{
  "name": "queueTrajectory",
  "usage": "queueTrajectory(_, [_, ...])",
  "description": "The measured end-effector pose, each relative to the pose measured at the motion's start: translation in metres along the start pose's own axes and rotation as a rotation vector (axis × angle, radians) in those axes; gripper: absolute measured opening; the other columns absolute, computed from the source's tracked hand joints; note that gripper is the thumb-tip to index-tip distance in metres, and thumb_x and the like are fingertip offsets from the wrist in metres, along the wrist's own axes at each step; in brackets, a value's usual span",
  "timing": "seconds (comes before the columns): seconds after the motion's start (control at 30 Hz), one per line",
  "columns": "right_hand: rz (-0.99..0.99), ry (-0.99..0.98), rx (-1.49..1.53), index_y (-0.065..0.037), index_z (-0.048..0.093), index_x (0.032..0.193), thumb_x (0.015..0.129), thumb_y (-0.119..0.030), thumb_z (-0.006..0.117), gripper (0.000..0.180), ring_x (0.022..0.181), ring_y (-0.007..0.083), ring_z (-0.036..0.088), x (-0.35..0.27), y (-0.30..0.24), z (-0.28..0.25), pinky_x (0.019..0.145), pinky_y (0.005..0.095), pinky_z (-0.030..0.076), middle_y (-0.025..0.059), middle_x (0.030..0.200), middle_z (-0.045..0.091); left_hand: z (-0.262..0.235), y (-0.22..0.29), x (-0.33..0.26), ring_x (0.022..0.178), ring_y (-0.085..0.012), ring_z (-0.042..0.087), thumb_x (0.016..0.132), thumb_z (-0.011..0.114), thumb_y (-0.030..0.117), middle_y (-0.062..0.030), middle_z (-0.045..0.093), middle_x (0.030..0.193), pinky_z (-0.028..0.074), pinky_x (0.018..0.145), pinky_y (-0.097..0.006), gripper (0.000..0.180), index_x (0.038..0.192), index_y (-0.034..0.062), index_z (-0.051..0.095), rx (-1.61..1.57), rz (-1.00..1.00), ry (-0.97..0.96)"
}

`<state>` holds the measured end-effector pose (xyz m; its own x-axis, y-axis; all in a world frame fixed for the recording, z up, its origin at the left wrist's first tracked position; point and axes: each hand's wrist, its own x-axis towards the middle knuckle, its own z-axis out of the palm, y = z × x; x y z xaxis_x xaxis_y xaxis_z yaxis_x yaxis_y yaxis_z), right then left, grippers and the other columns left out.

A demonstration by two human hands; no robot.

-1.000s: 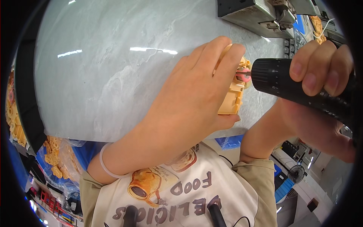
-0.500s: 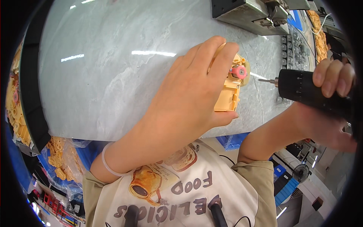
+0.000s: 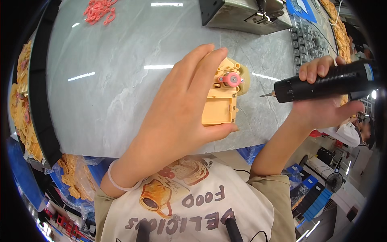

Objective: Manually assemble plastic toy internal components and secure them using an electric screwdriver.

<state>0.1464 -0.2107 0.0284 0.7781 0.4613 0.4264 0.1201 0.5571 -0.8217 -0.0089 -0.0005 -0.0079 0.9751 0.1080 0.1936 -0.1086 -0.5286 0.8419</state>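
My left hand grips a yellow plastic housing from its left side, thumb along the near edge and fingers over the far part. A pink round bracket around a small metal-faced part sits on the housing, with a screw visible at either side. Part of the housing lies hidden under my fingers. In my right hand is a black electric screwdriver, held level to the right. Its thin bit points left toward the housing and stays apart from it.
Several loose pink brackets lie at the far left of the grey table. A metal machine stands at the back. Right of it is a rack of small dark parts and a blue tray. Yellow parts fill a bag at lower left.
The view has shifted, bringing the loose pink brackets in. My right hand's screwdriver has come lower, its bit slightly nearer the housing's level. My left hand still holds the housing.
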Motion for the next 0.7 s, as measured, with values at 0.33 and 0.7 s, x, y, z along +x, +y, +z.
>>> queueTrajectory(0.33, [-0.022, 0.001, 0.09, 0.001, 0.049, 0.126, 0.08, -0.086, 0.042, 0.099, 0.077, 0.0253, 0.056, 0.005, 0.015, -0.026, 0.068, 0.0402, 0.046, 0.0166, 0.093, 0.056, -0.003, 0.006, 0.0, 0.128, -0.0352, 0.047, 0.054, 0.091, 0.022, -0.0178, 0.042, 0.141, 0.043, 0.105, -0.042, 0.103, 0.144, 0.0077, 0.042, -0.026, -0.08, -0.048])
queueTrajectory(0.7, [-0.04, 0.147, -0.2, 0.002, 0.05, 0.126, 0.089, -0.054, 0.06, 0.067, 0.085, 0.0273, 0.058, 0.003, 0.016, -0.033, 0.076, 0.0429, 0.05, 0.0161, 0.097, 0.057, -0.017, 0.009, 0.0, 0.127, -0.0309, 0.048, 0.052, 0.091, 0.024, -0.017, 0.044, 0.138, 0.042, 0.105, -0.039, 0.105, 0.143, 0.0042, 0.043, -0.006, -0.027, 0.013])
